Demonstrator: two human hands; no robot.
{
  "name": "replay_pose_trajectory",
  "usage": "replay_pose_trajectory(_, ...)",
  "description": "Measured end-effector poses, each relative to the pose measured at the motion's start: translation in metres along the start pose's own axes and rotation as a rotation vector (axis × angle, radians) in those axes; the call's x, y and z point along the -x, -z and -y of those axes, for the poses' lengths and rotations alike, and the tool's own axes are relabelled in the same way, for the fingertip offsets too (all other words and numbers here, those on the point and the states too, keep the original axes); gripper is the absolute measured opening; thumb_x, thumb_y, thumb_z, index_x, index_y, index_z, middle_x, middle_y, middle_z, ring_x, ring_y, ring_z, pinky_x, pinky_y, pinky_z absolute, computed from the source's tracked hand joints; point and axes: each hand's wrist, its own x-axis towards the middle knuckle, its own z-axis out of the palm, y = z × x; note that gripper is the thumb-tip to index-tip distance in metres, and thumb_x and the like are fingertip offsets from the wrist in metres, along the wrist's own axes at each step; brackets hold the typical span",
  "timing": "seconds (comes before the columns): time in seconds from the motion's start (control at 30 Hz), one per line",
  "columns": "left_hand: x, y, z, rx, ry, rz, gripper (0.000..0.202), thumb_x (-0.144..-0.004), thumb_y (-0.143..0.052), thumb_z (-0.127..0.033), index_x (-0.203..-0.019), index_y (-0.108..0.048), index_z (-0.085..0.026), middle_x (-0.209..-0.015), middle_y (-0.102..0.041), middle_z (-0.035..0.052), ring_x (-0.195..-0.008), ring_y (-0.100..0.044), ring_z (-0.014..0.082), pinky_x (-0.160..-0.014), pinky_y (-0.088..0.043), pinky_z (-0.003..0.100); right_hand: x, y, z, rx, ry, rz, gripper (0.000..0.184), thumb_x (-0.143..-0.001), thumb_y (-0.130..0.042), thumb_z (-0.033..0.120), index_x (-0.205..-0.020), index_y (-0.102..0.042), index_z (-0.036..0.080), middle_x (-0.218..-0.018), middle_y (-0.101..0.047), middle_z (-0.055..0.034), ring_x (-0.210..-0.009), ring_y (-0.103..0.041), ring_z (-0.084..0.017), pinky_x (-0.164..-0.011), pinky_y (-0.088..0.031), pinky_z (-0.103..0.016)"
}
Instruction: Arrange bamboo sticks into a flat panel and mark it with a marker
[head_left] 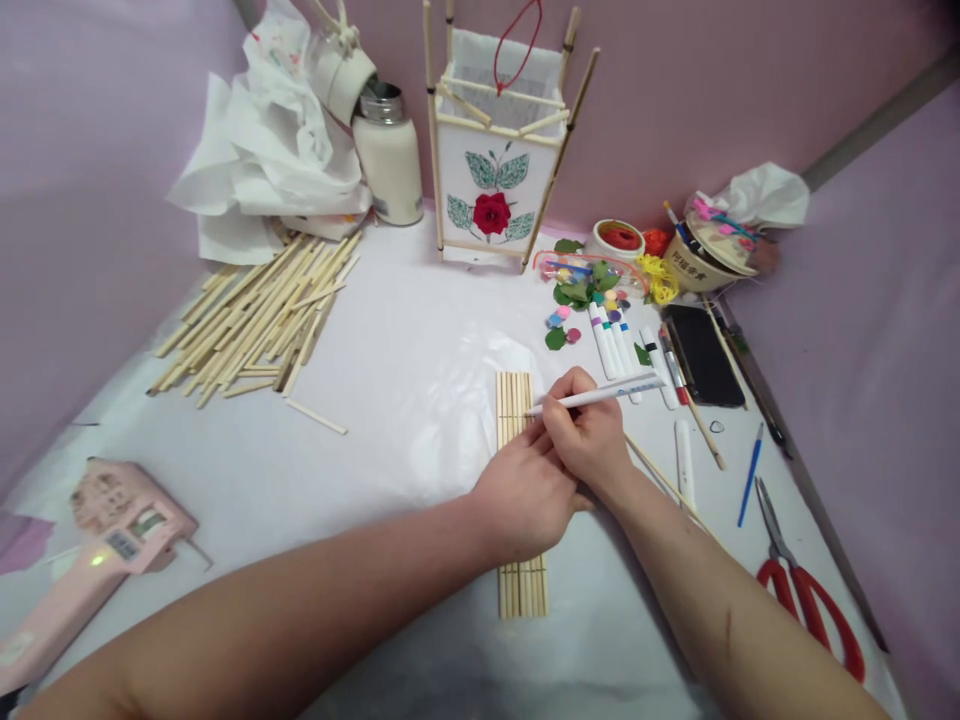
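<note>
A row of pale wooden sticks (515, 393) lies side by side on the white table cover, with dark marks across it near both ends. Over its middle rests my left hand (525, 490), gripping the row and keeping the sticks together; its fingertips are partly hidden under my other hand. Between thumb and fingers, my right hand (589, 430) pinches a slim white pen (600, 393), whose tip touches the sticks at the far dark line.
Loose sticks (255, 320) lie left, above a pink glue gun (127, 520). A stick-framed lantern (491, 180) and cream bottle (388, 160) stand behind. Markers (607, 340), a phone (703, 355) and red-handled scissors (806, 590) lie right. A paper bowl (701, 265) is farther back.
</note>
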Motion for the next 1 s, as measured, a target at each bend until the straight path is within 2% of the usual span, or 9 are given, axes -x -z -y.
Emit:
replay_pose_trajectory(0.6, 0.0008, -0.0016, -0.0011, 0.017, 0.016, 0.038, 0.034, -0.094, -0.048, -0.042, -0.106, -0.071, -0.019, -0.111, -0.070, 0.0052, -0.120, -0.051, 0.0256, -0.111, -0.026, 0.043, 0.0004, -0.0019, -0.0001, 0.017, -0.033, 0.047, 0.014, -0.078, -0.054, 0.016, -0.067, -0.048, 0.022, -0.056, -0.054, 0.0043, -0.053, -0.050, -0.012, -0.052, -0.040, -0.026)
replay_pose_trajectory(0.8, 0.0012, -0.0028, -0.0004, 0.030, 0.022, 0.049, 0.034, -0.094, -0.048, -0.042, -0.105, -0.071, -0.019, -0.109, -0.070, 0.0051, -0.118, -0.053, 0.0252, -0.109, -0.029, 0.043, 0.0000, -0.0022, 0.0001, 0.042, -0.009, 0.078, 0.014, -0.078, -0.055, 0.017, -0.067, -0.047, 0.022, -0.054, -0.048, 0.0052, -0.052, -0.046, -0.012, -0.051, -0.038, -0.026)
replay_pose_trajectory(1.0, 0.0009, -0.0021, -0.0013, 0.045, 0.029, 0.056, 0.032, -0.094, -0.048, -0.039, -0.102, -0.072, -0.019, -0.108, -0.070, 0.0057, -0.116, -0.054, 0.0252, -0.107, -0.031, 0.043, 0.0009, -0.0017, -0.0020, 0.059, -0.007, 0.053, 0.014, -0.077, -0.054, 0.017, -0.068, -0.046, 0.022, -0.055, -0.050, 0.0047, -0.052, -0.048, -0.013, -0.052, -0.038, -0.027)
